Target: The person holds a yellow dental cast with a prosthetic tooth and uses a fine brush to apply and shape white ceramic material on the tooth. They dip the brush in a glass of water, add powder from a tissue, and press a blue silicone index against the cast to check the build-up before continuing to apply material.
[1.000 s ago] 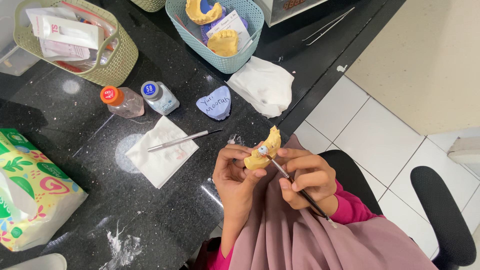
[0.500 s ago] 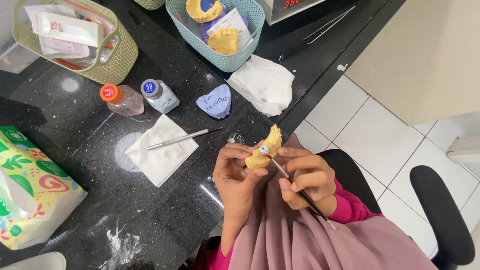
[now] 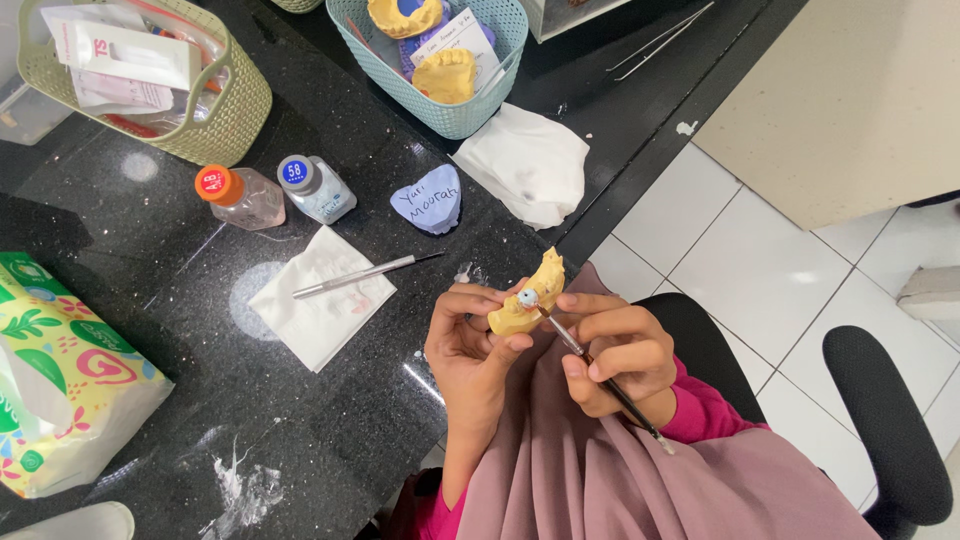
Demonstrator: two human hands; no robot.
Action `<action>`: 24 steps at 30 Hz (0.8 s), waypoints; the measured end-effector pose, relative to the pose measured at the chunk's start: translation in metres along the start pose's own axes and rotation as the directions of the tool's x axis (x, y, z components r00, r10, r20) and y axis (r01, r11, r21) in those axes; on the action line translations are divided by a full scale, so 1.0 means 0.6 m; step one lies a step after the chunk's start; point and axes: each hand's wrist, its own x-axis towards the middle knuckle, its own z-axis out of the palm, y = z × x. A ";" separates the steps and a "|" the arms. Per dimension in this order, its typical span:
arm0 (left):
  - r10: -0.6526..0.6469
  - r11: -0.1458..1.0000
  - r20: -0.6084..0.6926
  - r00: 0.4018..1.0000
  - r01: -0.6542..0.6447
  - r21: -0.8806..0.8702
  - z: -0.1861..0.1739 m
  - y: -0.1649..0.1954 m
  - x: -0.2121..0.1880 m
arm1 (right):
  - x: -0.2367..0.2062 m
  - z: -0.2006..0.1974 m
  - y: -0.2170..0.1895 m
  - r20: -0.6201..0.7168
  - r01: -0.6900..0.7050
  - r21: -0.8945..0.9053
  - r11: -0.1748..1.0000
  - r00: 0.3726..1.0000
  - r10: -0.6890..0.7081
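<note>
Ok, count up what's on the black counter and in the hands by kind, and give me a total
Yellow plaster dental casts: 3, one in the left hand at, two in the teal basket
Plastic woven baskets: 2
Small clear bottles: 2, orange cap, blue cap
Thin tools: 2, brush in the right hand at, metal instrument on the napkin
Total: 9

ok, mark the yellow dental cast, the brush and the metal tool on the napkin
yellow dental cast (image 3: 527,303), head view, on its curved body.
brush (image 3: 600,382), head view, on the handle by the right fingers.
metal tool (image 3: 350,277), head view, mid-shaft over the napkin.
</note>
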 end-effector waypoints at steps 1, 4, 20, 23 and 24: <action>-0.005 1.000 -0.002 1.000 0.005 -0.003 0.000 0.000 0.000 | 0.000 0.000 0.000 -0.006 -0.002 -0.018 1.000 1.000 0.002; 0.003 1.000 0.001 1.000 -0.003 -0.006 0.000 -0.001 0.000 | -0.001 0.000 0.001 -0.019 -0.008 -0.027 1.000 1.000 0.007; 0.005 1.000 0.009 1.000 -0.005 -0.007 0.003 0.003 0.002 | 0.002 -0.001 -0.001 0.001 -0.010 -0.021 1.000 1.000 0.010; -0.016 1.000 0.004 1.000 0.016 -0.020 0.002 0.003 0.002 | 0.002 -0.001 -0.003 -0.001 -0.026 -0.040 0.999 1.000 0.026; -0.013 1.000 0.005 1.000 0.013 -0.024 0.002 0.002 0.002 | 0.002 -0.001 -0.004 -0.002 -0.034 -0.057 0.998 0.999 0.034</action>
